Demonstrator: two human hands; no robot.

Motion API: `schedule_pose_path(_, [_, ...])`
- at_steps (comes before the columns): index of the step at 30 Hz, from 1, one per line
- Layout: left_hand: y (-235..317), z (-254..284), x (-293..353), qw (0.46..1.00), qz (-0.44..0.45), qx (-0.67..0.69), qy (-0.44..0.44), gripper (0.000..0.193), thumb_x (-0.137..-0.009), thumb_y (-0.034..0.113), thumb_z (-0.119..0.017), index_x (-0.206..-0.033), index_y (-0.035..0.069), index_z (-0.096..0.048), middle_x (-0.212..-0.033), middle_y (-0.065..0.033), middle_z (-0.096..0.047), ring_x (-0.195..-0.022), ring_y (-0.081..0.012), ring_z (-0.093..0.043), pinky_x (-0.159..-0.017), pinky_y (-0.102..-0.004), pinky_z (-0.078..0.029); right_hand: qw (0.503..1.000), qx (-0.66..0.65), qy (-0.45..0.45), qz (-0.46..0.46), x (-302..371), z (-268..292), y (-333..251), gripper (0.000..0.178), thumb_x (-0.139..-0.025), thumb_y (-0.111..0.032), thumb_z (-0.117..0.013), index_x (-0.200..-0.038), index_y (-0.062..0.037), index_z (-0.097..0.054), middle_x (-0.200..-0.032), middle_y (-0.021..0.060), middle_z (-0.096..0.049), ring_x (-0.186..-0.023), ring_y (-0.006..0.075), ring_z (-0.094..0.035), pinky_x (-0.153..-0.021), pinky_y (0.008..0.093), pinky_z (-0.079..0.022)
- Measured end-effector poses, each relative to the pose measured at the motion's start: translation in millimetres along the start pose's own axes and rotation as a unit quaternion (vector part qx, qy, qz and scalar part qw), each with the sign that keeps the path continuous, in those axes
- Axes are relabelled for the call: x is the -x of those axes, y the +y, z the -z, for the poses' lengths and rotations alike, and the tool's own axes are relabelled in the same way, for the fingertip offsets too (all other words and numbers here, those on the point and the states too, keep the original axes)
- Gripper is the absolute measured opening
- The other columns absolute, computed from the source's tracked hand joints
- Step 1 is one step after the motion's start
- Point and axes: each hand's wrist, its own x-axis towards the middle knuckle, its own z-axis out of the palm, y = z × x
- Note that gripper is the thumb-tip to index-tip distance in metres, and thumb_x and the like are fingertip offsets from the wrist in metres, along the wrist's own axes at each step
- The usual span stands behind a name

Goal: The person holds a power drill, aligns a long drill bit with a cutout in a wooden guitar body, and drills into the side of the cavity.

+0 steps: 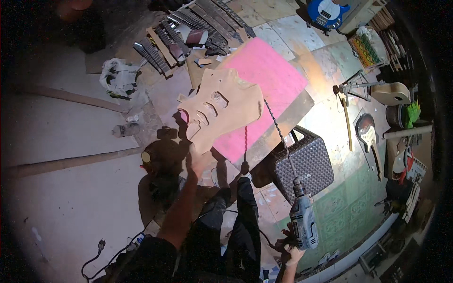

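My left hand (pixel 196 162) is closed on the near edge of an unfinished wooden electric guitar body (pixel 236 111). The body has several routed pickup slots and lies tilted over a pink board (pixel 278 70). In my right hand (pixel 293 254) is a grey-blue power drill (pixel 303 221), gripped at its handle, with some fingers hidden behind it. A long twisted drill bit (pixel 276 122) runs from its chuck up toward the body's right edge. Whether the tip touches the wood, I cannot tell. The bit's shadow falls across the pink surface.
A dark woven-pattern stool (pixel 304 165) stands beside the drill. Rows of files and clamps (pixel 203 28) lie beyond the board. At right are a blue guitar (pixel 325 13), an acoustic guitar (pixel 390 93) and another guitar (pixel 369 137). A black cable with a plug (pixel 101 245) trails at lower left.
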Motion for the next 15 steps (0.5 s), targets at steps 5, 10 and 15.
schedule_pose_path(5, [-101, 80, -38, 0.999, -0.010, 0.012, -0.038, 0.035, -0.093, 0.037, -0.058, -0.105, 0.004, -0.056, -0.077, -0.0082, -0.061, -0.069, -0.0264, -0.060, -0.064, -0.0382, -0.050, 0.998, -0.053, -0.020, 0.022, -6, -20, -15, 0.081, -0.066, -0.016, -0.086, -0.130, 0.0115, -0.044, -0.120, 0.0276, -0.058, -0.091, 0.0389, -0.066, -0.063, 0.0434, -0.061])
schedule_pose_path(10, [19, 163, -21, 0.668, 0.149, 0.679, -0.267, 0.029, -0.096, 0.037, -0.050, -0.096, 0.009, -0.058, -0.063, -0.0039, -0.052, -0.049, -0.0163, -0.048, -0.046, -0.0308, -0.041, 0.999, 0.007, -0.027, 0.029, -9, -18, -29, 0.082, -0.066, -0.023, -0.084, -0.131, 0.0097, -0.045, -0.123, 0.0261, -0.057, -0.091, 0.0358, -0.067, -0.057, 0.0396, -0.060])
schedule_pose_path(15, [-36, 196, -28, 0.359, -0.020, 0.873, -0.329, 0.027, -0.094, 0.036, -0.051, -0.091, 0.011, -0.058, -0.057, -0.0008, -0.049, -0.041, -0.0103, -0.041, -0.039, -0.0253, -0.038, 0.996, 0.029, -0.086, -0.003, -11, -39, -35, 0.077, -0.066, -0.020, -0.074, -0.133, 0.0056, -0.046, -0.128, 0.0233, -0.056, -0.096, 0.0302, -0.066, -0.057, 0.0367, -0.059])
